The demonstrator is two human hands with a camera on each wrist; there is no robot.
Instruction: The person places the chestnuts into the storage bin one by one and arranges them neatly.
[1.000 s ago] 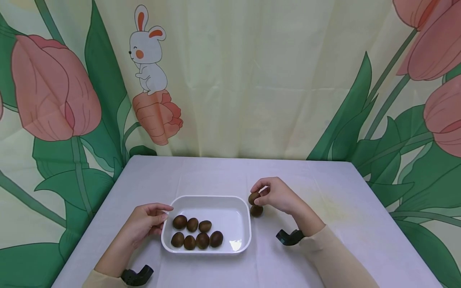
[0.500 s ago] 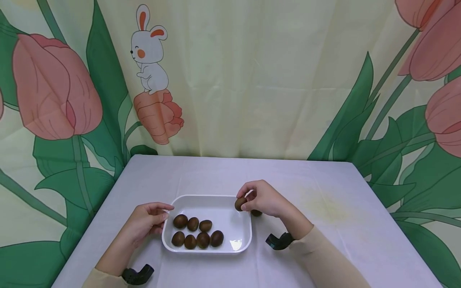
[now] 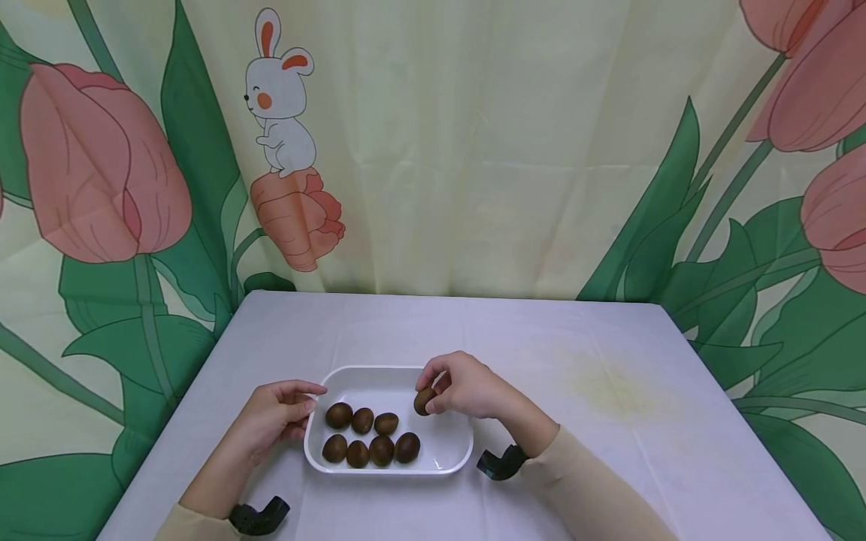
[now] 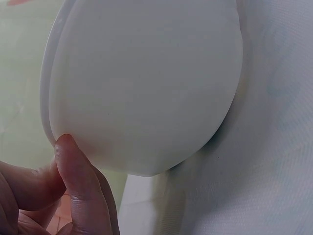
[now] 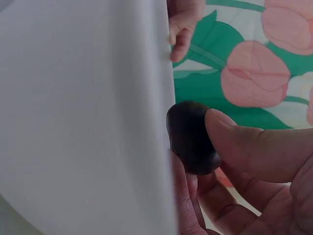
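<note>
In the head view a white tray holds several brown chestnuts in two rows, the back row shorter. My left hand holds the tray's left end, index finger on the rim and thumb against the outer side; the left wrist view shows a fingertip right at the rim. My right hand pinches one more chestnut between thumb and fingers, over the right back part of the tray. Close up in the right wrist view, that chestnut looks dark and smooth beside the tray wall.
A white cloth covers the table, with a faint yellowish stain on the right. Behind it hangs a curtain printed with tulips and a rabbit. Black wrist cameras sit on both wrists.
My right hand has carried the chestnut left from beside the tray to over it. Another chestnut right of the tray is now hidden behind that hand. My left hand stays put.
</note>
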